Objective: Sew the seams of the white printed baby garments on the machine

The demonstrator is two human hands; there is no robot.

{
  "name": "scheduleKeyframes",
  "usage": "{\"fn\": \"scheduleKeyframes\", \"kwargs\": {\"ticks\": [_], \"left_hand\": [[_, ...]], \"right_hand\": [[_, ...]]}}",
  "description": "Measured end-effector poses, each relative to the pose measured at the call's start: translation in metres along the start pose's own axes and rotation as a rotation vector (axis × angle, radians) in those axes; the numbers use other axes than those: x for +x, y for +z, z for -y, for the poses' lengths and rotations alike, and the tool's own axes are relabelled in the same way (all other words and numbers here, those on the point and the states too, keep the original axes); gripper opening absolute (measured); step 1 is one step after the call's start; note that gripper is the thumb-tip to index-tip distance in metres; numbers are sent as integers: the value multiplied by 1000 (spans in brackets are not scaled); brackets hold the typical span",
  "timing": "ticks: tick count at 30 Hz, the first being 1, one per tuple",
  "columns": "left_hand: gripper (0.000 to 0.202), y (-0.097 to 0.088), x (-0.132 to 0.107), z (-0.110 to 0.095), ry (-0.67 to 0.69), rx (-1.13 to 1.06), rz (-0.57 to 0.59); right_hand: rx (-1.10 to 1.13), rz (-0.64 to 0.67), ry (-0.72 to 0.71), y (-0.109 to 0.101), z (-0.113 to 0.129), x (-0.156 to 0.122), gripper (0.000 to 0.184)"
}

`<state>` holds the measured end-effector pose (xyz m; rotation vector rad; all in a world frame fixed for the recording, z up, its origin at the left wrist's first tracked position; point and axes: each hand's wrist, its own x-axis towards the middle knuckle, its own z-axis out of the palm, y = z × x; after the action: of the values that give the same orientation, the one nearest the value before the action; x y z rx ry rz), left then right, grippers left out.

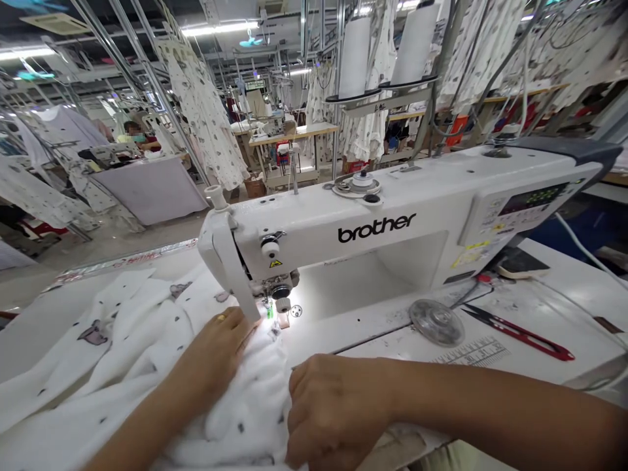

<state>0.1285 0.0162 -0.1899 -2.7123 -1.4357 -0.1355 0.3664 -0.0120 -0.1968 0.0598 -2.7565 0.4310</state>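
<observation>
White fabric with a dark printed pattern (147,327) lies bunched across the left of the sewing machine table and runs under the needle area. The white sewing machine (314,222) has its lamp lit over the presser foot (271,313). My left hand (218,343), with a ring on one finger, rests on the fabric just left of the needle, its fingertips partly hidden behind the machine head. Closer to me, my right hand (331,409) is closed on the fabric's right edge, fingers curled under and partly out of sight.
Right of the machine bed lie red-handled thread snips (520,333), a clear round disc (436,322) and a printed ruler scale (473,353). Two white thread cones (354,59) stand above the machine. Behind hang patterned garments (201,111); a person (135,134) sits at the far left.
</observation>
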Motion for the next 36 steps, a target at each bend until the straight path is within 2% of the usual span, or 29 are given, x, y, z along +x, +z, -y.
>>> {"fn": "scheduleKeyframes", "kwargs": {"ticks": [3,5,8,10,14,16,18,20,22,29,36], "left_hand": [[28,-1,-15,-13,-223,154,-67],[27,1,-25,-21,-345,180,-38],[21,3,-30,-22,-411,82,34],[19,1,-30,-17,-415,37,18],[20,-2,-26,-9,-306,143,-72],[23,0,-24,-9,-159,205,-160],[32,2,-22,-9,39,232,-240],[46,5,-21,-10,215,205,-224],[57,7,-20,-10,288,141,-170],[73,12,-19,-9,163,-13,-26],[56,8,2,1,120,-61,79]], "right_hand": [[-213,13,-117,4,5,1,13],[-310,33,-217,6,7,0,13],[-418,5,-337,5,10,-3,10],[-461,-54,-333,4,11,-4,14],[-329,-105,-126,10,14,-2,16],[-269,-93,-66,14,13,-1,19],[-247,-69,-72,14,12,1,19],[-227,-40,-83,13,11,2,19],[-219,-27,-81,11,10,2,18],[-199,-54,-87,13,8,0,15],[-251,-17,-21,3,-2,0,11]]}}
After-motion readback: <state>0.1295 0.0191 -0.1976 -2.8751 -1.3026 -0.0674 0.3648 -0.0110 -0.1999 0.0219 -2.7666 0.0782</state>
